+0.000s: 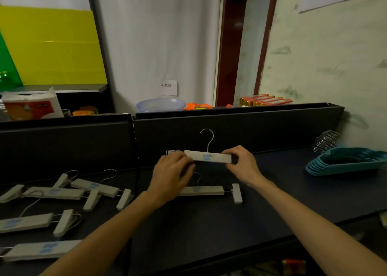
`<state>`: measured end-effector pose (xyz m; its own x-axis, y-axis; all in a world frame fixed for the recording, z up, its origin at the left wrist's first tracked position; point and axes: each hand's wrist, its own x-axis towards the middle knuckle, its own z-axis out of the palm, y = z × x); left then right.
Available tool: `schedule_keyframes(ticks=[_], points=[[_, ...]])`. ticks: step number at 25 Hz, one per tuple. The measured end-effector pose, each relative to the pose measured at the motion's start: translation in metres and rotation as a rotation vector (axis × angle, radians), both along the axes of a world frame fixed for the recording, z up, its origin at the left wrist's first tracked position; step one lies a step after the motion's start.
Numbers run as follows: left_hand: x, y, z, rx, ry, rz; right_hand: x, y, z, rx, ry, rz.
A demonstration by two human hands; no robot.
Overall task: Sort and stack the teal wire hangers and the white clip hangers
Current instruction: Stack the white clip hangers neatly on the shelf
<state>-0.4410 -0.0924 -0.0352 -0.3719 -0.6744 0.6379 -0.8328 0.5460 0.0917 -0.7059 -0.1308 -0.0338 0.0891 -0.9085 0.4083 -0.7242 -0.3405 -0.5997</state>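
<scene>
Now both hands, left (171, 171) and right (243, 163), hold 1 white clip hanger (208, 156) aloft.

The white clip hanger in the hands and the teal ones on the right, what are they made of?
The white clip hanger with blue label looks like matte painted wood or plastic, judging by its flat, blocky bar; its hook shines like metal. The stacked teal hangers look coated in dull plastic or rubber, with bare shiny metal hooks.
</scene>
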Motion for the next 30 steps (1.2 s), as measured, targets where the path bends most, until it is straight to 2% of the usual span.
schedule_keyframes(ticks=[2,4,5,7,11,16,23,26,28,30], points=[[0.033,-0.016,0.001,0.009,0.143,0.121,0.015,-0.009,-0.001,0.021,0.025,0.057],[0.059,-0.029,-0.004,0.256,0.226,0.171,0.026,-0.017,-0.008,0.06,0.073,0.098],[0.067,-0.033,-0.008,0.384,0.195,0.162,0.027,-0.021,-0.012,0.101,0.097,0.118],[0.076,-0.037,-0.015,0.508,0.051,0.158,0.026,-0.028,-0.016,0.227,0.127,0.158],[0.071,-0.039,-0.023,0.601,0.077,0.213,0.012,-0.044,-0.012,0.472,0.096,0.261],[0.067,-0.047,-0.019,0.671,0.119,0.238,0.001,-0.052,-0.034,0.393,-0.072,0.297],[0.055,-0.032,-0.028,0.607,0.229,0.327,0.001,-0.045,-0.041,0.352,-0.241,0.286],[0.046,-0.017,-0.019,0.434,0.349,0.334,-0.001,-0.038,-0.03,0.371,-0.385,0.307],[0.041,-0.003,-0.019,0.349,0.371,0.337,-0.007,-0.029,-0.031,0.286,-0.381,0.265],[0.035,0.008,-0.028,0.35,0.283,0.362,-0.013,-0.018,-0.039,0.105,-0.298,0.149]])
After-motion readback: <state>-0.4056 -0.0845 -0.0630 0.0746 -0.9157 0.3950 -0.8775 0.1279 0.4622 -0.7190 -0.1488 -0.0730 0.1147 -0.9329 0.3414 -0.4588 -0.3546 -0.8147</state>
